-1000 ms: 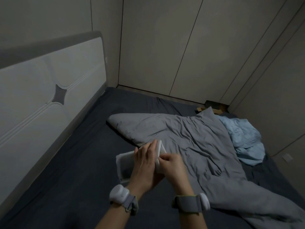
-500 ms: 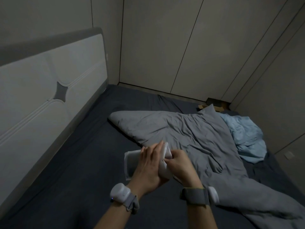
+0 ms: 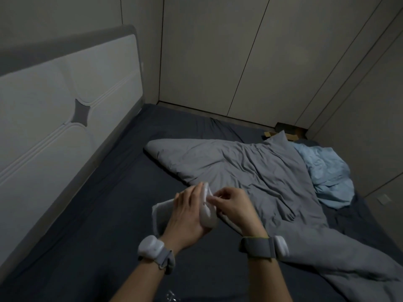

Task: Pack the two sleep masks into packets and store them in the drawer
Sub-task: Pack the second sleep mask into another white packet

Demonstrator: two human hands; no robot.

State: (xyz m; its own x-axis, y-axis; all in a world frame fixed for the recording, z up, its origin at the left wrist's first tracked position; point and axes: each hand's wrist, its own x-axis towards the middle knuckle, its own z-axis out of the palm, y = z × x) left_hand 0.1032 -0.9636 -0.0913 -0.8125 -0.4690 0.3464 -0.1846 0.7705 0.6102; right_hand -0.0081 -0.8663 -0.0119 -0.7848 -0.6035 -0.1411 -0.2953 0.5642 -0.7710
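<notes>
Both hands are raised over the dark bed sheet (image 3: 87, 236), in front of the rumpled grey duvet (image 3: 239, 166). The left hand (image 3: 187, 216) wraps its fingers across a pale, translucent packet (image 3: 160, 216) and grips it. The right hand (image 3: 236, 209) pinches the packet's bulging white end with thumb and fingertips. In the dim light I cannot tell what is inside. A light blue blanket (image 3: 325, 175) lies beyond the duvet.
</notes>
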